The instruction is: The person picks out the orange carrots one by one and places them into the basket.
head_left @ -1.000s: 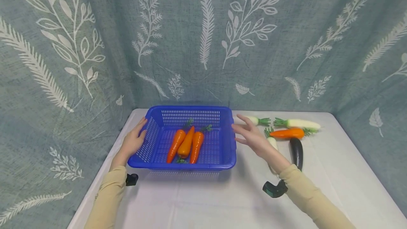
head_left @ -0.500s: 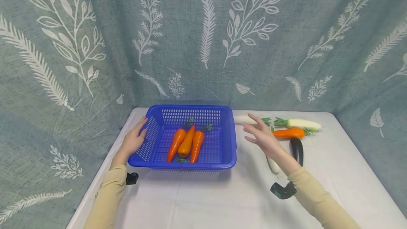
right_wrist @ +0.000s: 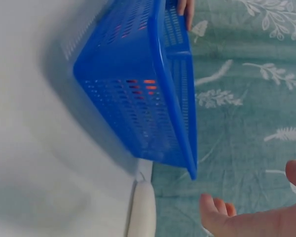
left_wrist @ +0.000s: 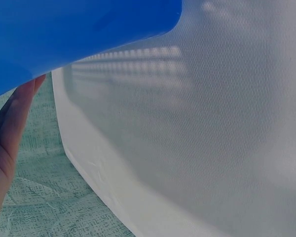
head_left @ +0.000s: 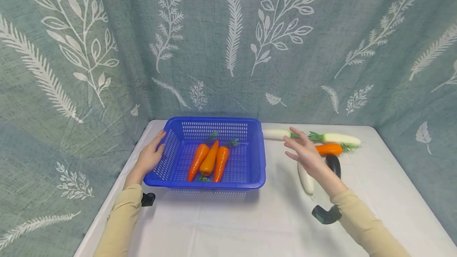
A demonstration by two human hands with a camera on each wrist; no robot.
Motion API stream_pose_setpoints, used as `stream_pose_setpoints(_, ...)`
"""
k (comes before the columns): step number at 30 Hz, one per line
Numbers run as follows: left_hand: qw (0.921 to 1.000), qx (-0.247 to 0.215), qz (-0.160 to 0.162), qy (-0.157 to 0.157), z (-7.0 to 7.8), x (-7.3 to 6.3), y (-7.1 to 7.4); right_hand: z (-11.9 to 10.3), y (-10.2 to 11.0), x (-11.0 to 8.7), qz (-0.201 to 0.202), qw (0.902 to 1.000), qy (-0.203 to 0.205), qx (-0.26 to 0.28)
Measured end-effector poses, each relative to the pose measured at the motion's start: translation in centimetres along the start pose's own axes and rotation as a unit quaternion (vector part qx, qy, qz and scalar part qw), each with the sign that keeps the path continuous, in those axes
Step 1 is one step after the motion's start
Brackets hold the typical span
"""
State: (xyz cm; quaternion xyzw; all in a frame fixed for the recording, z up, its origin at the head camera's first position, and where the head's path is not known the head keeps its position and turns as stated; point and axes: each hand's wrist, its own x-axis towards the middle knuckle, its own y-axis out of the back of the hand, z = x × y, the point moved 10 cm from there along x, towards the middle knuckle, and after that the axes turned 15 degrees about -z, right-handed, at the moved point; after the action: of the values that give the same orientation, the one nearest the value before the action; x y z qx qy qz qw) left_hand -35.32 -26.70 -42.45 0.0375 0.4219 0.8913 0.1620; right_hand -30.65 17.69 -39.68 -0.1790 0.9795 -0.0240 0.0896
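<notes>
A blue plastic basket (head_left: 205,186) stands on the white table, with three orange carrots (head_left: 210,160) lying inside it. My left hand (head_left: 149,158) rests against the basket's left rim, fingers extended. The left wrist view shows those fingers (left_wrist: 20,111) reaching up to the blue wall (left_wrist: 89,37), their tips partly hidden. My right hand (head_left: 306,154) hovers apart from the basket's right side, fingers spread, holding nothing. Beneath and around it lie a white radish (head_left: 306,181), an orange carrot (head_left: 327,149) and a dark eggplant (head_left: 334,164), each partly covered by the hand or arm.
Along the table's back edge lie two more white radishes, one beside the basket (head_left: 276,134) and one farther right (head_left: 340,139). A green curtain (head_left: 214,50) with white leaf prints hangs behind and at both sides. Dark wrist cameras (head_left: 325,214) stick out below the wrists.
My right hand has moved rightward, away from the basket's right rim, with fingers still spread. The left hand, basket and carrots inside have stayed in place.
</notes>
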Motion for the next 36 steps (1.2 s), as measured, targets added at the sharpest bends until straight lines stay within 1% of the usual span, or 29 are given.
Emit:
stream_pose_setpoints(5,1.0,-0.002,-0.001,-0.003,0.2,-0.1,0.1,0.1,0.9,-0.6,0.006,0.9999,-0.014,-0.001)
stream_pose_setpoints(17,1.0,0.003,0.002,-0.005,0.2,0.0,0.1,1.2,4.7,-1.6,0.067,0.9971,-0.035,-0.005)
stream_pose_setpoints(22,1.0,0.006,0.002,-0.004,0.2,-0.1,0.1,1.9,5.9,-1.9,0.086,0.9954,-0.041,0.01)
stream_pose_setpoints(25,1.0,0.009,0.002,0.0,0.2,-0.2,0.1,2.4,6.7,-2.1,0.105,0.993,-0.051,0.018)
stream_pose_setpoints(30,0.9999,0.012,0.006,-0.001,0.6,-0.3,0.1,3.5,8.2,-2.4,0.137,0.9873,-0.079,0.013)
stream_pose_setpoints(33,0.9999,0.01,0.008,-0.004,0.7,-0.4,0.1,4.1,8.8,-2.5,0.148,0.9847,-0.089,0.024)
stream_pose_setpoints(36,0.9999,0.01,0.009,-0.008,1.0,-0.5,0.2,4.9,9.4,-2.5,0.167,0.9805,-0.097,0.038)
